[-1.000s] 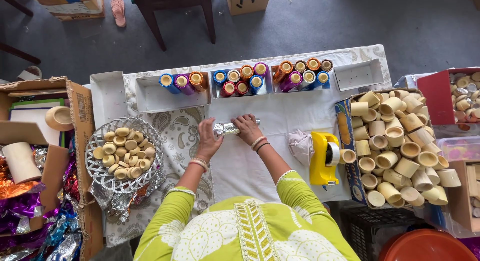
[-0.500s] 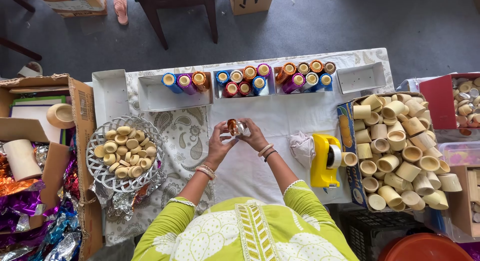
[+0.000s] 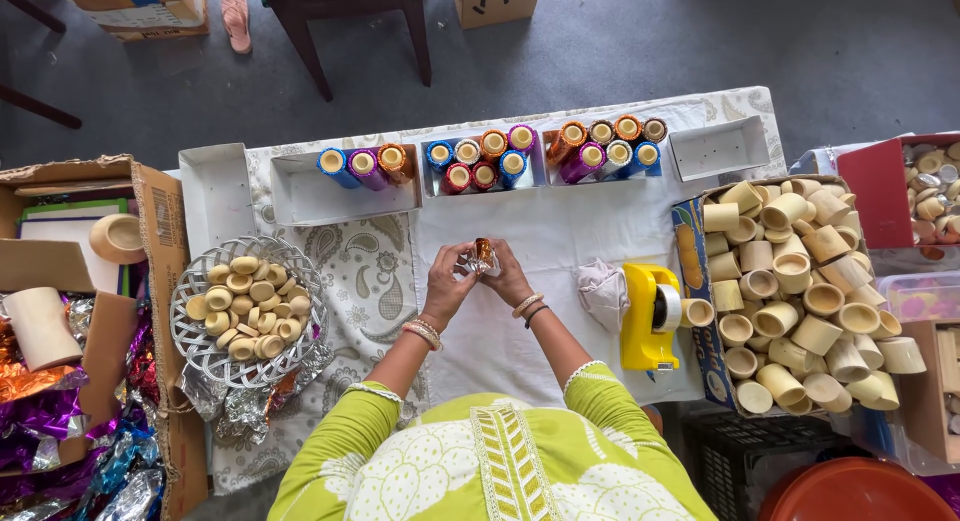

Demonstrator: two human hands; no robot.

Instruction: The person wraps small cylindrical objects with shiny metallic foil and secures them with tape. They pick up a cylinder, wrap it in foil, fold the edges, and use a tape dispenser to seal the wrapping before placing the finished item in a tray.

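Left hand [image 3: 447,281] and right hand [image 3: 508,274] — fingers clamped on foil-wrapped cup [image 3: 482,254], above white tablecloth [image 3: 560,221]

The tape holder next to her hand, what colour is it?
Bright yellow; the tape dispenser shows clearly in the head view.

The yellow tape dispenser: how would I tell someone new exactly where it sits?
Start at the white-clothed table and find the big cardboard box of tan cups on its right side. The yellow tape dispenser stands just left of that box, beside a crumpled cloth, to the right of the hands. It is the only bright yellow thing there, with a roll of tape in it.
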